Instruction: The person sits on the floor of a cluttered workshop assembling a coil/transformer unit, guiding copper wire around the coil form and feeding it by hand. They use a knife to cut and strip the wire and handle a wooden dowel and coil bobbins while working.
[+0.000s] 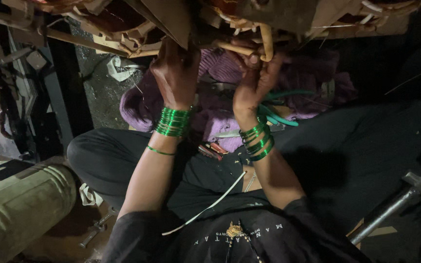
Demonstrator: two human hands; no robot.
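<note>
The right hand (pixel 255 80) is pinching a pale cane strip (pixel 267 45) between thumb and fingers, closed tight on it where it is curving out of the woven cane work (pixel 137 24) overhead. The left hand (pixel 175 73) is pressing up against the same rough, splintery weave; whether its fingers are gripping anything cannot be told, as they are hiding behind the strips. A soft purple knitted cloth (pixel 210 112) is lying on the lap in black trousers. A dull green cylinder (pixel 23 202) is sitting at lower left, a metal hammer (pixel 398 197) at lower right. Glossy green bangles (pixel 172 122) are ringing both wrists.
</note>
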